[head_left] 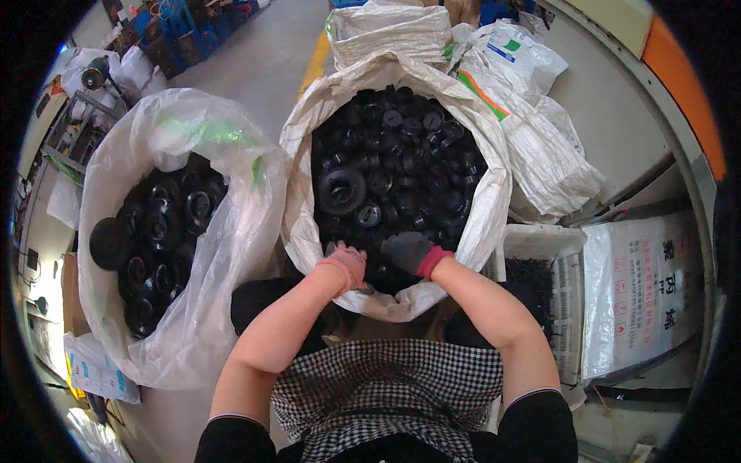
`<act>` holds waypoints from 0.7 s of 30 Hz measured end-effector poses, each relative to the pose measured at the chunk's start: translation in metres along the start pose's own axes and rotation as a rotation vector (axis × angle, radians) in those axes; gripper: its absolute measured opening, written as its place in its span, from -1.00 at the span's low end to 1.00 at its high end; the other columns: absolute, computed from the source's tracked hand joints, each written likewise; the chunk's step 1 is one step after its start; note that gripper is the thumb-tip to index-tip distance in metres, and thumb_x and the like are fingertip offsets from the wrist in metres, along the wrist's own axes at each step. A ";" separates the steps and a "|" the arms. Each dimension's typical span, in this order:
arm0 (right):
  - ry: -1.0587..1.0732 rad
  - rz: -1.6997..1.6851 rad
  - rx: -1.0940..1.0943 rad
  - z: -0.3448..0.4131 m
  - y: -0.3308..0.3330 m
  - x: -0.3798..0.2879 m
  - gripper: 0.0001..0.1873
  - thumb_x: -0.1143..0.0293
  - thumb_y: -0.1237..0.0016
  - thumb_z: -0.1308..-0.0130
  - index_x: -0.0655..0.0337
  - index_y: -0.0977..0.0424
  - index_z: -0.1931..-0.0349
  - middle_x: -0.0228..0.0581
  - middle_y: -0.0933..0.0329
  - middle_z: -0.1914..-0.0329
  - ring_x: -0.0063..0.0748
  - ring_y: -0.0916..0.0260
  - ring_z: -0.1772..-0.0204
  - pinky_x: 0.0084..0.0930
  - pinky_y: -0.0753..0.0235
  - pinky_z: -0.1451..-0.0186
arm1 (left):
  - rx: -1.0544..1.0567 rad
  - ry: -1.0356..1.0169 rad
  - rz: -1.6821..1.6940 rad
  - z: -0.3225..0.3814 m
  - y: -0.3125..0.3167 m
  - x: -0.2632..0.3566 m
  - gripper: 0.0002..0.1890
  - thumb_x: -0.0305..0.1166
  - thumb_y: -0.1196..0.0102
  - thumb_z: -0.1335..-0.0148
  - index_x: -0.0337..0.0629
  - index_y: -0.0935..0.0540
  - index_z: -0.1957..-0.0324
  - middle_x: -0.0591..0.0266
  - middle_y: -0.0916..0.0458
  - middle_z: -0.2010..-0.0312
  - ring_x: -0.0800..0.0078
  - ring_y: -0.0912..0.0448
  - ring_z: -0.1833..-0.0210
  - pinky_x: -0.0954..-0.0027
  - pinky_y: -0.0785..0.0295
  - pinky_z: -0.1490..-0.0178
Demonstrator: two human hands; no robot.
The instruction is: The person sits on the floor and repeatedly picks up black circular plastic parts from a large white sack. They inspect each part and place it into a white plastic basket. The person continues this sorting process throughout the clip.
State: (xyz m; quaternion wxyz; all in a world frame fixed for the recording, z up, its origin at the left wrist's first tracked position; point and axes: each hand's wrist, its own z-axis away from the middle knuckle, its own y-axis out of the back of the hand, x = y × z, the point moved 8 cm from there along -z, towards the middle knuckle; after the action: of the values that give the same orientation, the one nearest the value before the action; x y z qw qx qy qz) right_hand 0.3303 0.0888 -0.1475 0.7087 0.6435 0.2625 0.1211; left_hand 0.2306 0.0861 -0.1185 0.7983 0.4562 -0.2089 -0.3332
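A white woven sack point(489, 231) with a rolled-down rim stands before me, filled with small round black plastic parts point(405, 168). One larger black ring-shaped part point(342, 191) lies on the pile at its left. My left hand point(347, 265), in a pink glove, is at the sack's near left rim; its fingertips are partly hidden, and I cannot tell whether it holds anything. My right hand point(412, 254), in a dark grey glove with a red cuff, reaches palm down over the near part of the pile. What lies under its fingers is hidden.
At the left stands a clear plastic bag point(243, 214) of larger black round parts point(200, 209). At the right is a white plastic crate point(567, 312) with dark scraps, beside a printed white sack point(637, 295). Folded woven sacks point(538, 144) lie at the back right.
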 end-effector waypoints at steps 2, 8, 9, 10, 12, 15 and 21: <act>-0.023 -0.032 0.105 0.002 0.018 0.023 -0.86 0.38 0.14 -0.21 0.11 -0.49 0.27 -0.06 -0.56 0.26 -0.06 -0.53 0.15 -0.24 -0.51 0.18 | -0.122 -0.052 -0.152 -0.007 -0.013 0.009 -0.32 0.10 -0.06 -0.14 -0.31 -0.45 -0.10 -0.07 -0.47 -0.08 0.04 -0.43 -0.16 0.16 -0.32 -0.19; -0.290 -0.383 0.591 0.022 0.121 0.058 -0.79 0.40 0.13 -0.24 0.17 -0.47 0.14 0.01 -0.54 0.15 0.06 -0.49 0.08 -0.20 -0.49 0.07 | 0.346 0.110 1.076 0.012 0.066 -0.043 -0.56 -0.05 -0.01 -0.26 -0.27 -0.58 0.09 0.09 -0.63 0.21 0.25 -0.58 0.11 0.30 -0.46 0.01; -0.274 -0.373 0.657 0.026 0.134 0.053 -0.77 0.40 0.11 -0.24 0.18 -0.46 0.11 0.01 -0.54 0.13 0.07 -0.48 0.07 -0.20 -0.49 0.05 | 0.421 0.134 1.393 0.029 0.083 -0.044 -0.59 -0.08 -0.01 -0.28 -0.25 -0.57 0.07 0.20 -0.63 0.21 0.37 -0.59 0.15 0.35 -0.47 0.05; -0.256 -0.365 0.716 0.027 0.143 0.045 -0.75 0.39 0.09 -0.23 0.19 -0.46 0.09 0.01 -0.53 0.11 0.07 -0.48 0.06 -0.20 -0.48 0.04 | 0.384 0.039 1.657 0.030 0.085 -0.034 -0.61 -0.11 -0.01 -0.29 -0.23 -0.56 0.05 0.26 -0.61 0.22 0.44 -0.57 0.16 0.38 -0.47 0.07; -0.215 -0.328 0.799 0.031 0.155 0.028 -0.69 0.39 0.06 -0.22 0.20 -0.43 0.01 0.03 -0.51 0.06 0.07 -0.46 0.03 -0.21 -0.48 0.01 | 0.276 -0.178 2.177 0.031 0.087 -0.011 -0.64 -0.15 -0.01 -0.32 -0.20 -0.54 0.01 0.39 -0.58 0.23 0.57 -0.54 0.18 0.46 -0.47 0.11; -0.160 -0.294 0.833 0.036 0.166 0.008 -0.54 0.36 0.01 -0.20 0.22 -0.34 -0.13 0.07 -0.45 -0.03 0.06 -0.42 -0.04 -0.24 -0.46 -0.02 | 0.316 -0.168 2.104 0.028 0.083 -0.008 -0.63 -0.20 -0.05 -0.30 -0.18 -0.49 -0.07 0.42 -0.57 0.20 0.57 -0.54 0.20 0.49 -0.47 0.12; -0.097 -0.474 0.659 0.034 0.176 -0.002 -0.29 0.28 -0.15 -0.08 0.19 -0.22 -0.27 0.06 -0.34 -0.17 0.00 -0.35 -0.15 -0.32 -0.40 -0.13 | 0.554 -0.225 1.642 0.039 0.097 -0.014 -0.57 -0.22 -0.06 -0.30 -0.26 -0.46 -0.12 0.41 -0.52 0.10 0.68 -0.41 0.06 0.58 -0.31 -0.08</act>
State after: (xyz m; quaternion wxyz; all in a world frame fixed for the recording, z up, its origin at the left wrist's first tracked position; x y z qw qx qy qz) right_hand 0.3757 0.0834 0.0255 0.4843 0.7628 0.3947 -0.1668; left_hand 0.2297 0.1084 -0.0154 0.6207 0.3035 -0.6227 0.3671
